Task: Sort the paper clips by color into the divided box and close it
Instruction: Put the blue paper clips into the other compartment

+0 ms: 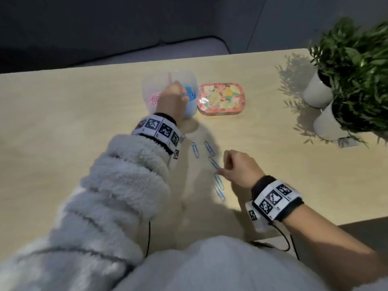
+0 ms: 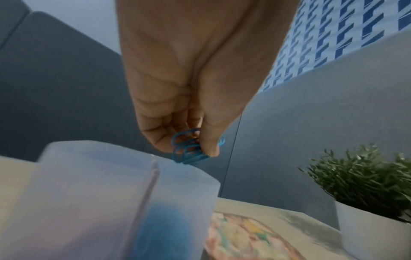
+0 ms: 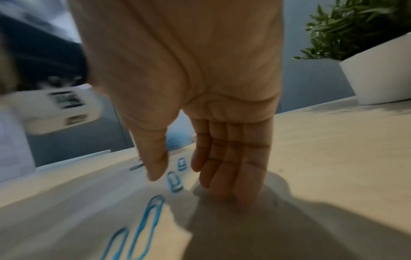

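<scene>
Left hand (image 2: 191, 98) pinches blue clips (image 2: 189, 149) just above the box (image 1: 168, 95) — release them over its blue side. Right hand (image 3: 200, 123), fingers straight, touches the table near loose clips (image 1: 214, 162) before the box.

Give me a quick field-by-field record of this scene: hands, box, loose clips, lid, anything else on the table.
left hand: pinches a bunch of blue paper clips above the box
right hand: fingers straight, tips down on the wooden table beside the loose clips, holding nothing
translucent divided plastic box: open; pink clips in its left compartment, blue in its right
loose blue paper clips: at least five, lying flat on the table between the hands
floral-patterned lid: flat on the table, right of the box
potted green plants in white pots: two, at the table's right edge
</scene>
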Demonstrator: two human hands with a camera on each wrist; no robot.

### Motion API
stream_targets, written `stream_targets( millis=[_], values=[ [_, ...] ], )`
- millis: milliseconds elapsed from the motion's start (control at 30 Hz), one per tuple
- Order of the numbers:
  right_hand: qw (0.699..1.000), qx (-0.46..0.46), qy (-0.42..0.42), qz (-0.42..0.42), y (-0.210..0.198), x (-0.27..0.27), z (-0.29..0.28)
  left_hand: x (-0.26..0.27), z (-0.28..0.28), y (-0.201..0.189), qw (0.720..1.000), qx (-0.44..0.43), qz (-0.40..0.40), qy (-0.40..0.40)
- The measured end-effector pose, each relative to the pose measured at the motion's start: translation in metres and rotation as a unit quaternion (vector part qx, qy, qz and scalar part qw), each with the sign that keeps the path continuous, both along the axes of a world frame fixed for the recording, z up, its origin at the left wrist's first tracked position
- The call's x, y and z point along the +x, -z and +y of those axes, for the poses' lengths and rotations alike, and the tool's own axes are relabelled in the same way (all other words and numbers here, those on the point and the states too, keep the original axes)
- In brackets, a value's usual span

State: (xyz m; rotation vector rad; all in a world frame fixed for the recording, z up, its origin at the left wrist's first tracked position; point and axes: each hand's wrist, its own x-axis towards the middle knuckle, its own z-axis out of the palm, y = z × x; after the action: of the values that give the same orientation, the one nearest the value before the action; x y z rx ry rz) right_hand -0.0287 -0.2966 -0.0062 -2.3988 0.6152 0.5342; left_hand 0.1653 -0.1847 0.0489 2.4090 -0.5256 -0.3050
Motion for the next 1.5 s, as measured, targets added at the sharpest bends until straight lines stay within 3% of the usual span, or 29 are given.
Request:
stream_targets(
  millis=[100,267,333,433,533,667,800,933,1033,1267,1500],
  values=[
    [0.999,-0.032,-0.008,0.016,0.009,-0.019,0.015,0.03,-0.026,-0.008,0.995,0.101,-0.005,-0.013],
    [0.999,-0.042,-0.012,0.012,0.01,-0.021,0.033,0.043,-0.039,-0.002,0.972,0.222,-0.058,0.051],
    [0.999,-0.033,-0.006,0.008,0.01,-0.02,0.034,0.043,-0.037,-0.002,0.972,0.216,-0.065,0.063],
    [1.0,-0.01,0.015,0.013,0.012,-0.019,0.035,0.032,-0.022,-0.002,0.987,0.13,-0.07,0.065],
    [1.0,0.0,0.008,0.017,0.012,-0.018,0.036,-0.003,0.008,0.009,0.987,0.06,-0.139,0.048],
    [1.0,0.005,0.012,0.007,0.011,-0.017,0.038,-0.039,0.048,0.05,0.985,0.139,-0.087,0.059],
    [0.991,0.021,0.108,-0.074,0.008,-0.006,0.032,-0.049,0.056,0.078,0.979,0.195,-0.011,0.06],
    [0.991,-0.001,0.122,-0.063,0.013,0.012,0.027,-0.063,0.042,0.086,0.97,0.239,-0.034,0.037],
    [0.992,-0.022,0.116,-0.046,0.02,0.016,0.028,-0.068,0.031,0.086,0.97,0.237,-0.048,0.016],
    [0.995,-0.053,0.059,-0.061,0.029,0.011,0.031,-0.067,0.044,0.085,0.972,0.215,-0.076,0.058],
    [0.994,-0.035,0.086,-0.05,0.031,0.016,0.027,-0.064,0.05,0.086,0.988,0.152,0.001,0.032]
  ],
)
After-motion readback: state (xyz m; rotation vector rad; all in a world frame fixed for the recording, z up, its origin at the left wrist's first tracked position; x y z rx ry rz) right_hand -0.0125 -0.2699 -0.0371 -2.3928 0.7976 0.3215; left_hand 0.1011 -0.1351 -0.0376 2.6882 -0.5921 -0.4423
